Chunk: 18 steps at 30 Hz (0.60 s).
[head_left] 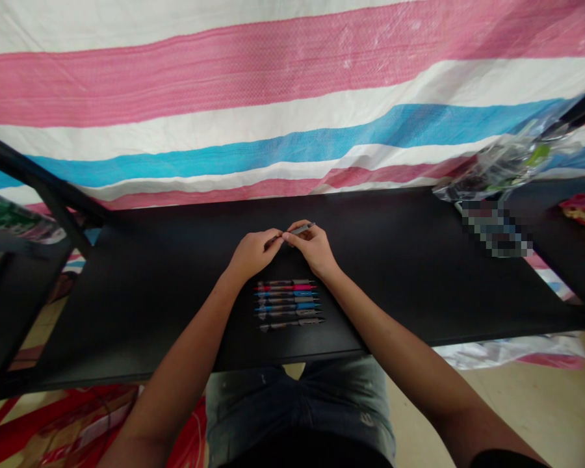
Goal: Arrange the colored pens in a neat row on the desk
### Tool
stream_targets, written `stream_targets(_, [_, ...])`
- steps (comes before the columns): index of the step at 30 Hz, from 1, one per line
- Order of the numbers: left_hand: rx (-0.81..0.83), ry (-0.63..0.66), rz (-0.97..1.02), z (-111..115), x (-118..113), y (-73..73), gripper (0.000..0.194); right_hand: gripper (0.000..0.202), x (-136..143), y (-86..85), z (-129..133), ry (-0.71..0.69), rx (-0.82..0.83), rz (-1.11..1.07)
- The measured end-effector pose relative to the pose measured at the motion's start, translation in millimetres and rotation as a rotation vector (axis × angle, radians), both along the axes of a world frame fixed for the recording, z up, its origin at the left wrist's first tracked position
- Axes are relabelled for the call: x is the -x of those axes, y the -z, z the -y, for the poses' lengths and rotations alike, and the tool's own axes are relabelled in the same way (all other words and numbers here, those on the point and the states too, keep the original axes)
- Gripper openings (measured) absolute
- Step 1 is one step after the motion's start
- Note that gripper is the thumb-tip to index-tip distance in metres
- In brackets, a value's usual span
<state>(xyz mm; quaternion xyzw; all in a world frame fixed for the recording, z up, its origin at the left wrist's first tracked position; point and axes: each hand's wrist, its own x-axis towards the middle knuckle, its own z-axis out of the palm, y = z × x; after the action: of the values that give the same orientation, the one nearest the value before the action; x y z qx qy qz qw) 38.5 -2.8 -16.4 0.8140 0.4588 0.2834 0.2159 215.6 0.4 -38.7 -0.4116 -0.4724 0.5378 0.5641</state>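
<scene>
Above the middle of the black table, my left hand (257,251) and my right hand (311,246) meet at the fingertips. Between them is a grey-and-dark pen (302,229); its grey end sticks out past my right fingers. My left fingers close round its darker end, partly hidden by the hand. Just nearer to me lies a row of several pens (287,304), side by side and pointing the same way. Among them are a red pen (302,287), blue ones and grey-black ones, with clear parts at their left ends.
The black table (166,286) stands against a striped plastic sheet (273,78). At its right end are a clear plastic bag (497,166) and a blurred-out object (497,229). Black frame bars (53,201) rise at the left. Red bags (92,422) lie on the floor.
</scene>
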Motion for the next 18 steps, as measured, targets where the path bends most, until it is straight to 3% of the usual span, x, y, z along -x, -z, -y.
stream_targets(8, [0.039,-0.098,-0.007,-1,6,-0.7,0.029,0.040,-3,-4.2,3,-0.157,0.099,-0.107])
stream_targets(18, [-0.054,-0.093,0.038,-6,13,-3.4,0.021,0.041,-14,-9.2,-3,-0.041,0.089,-0.251])
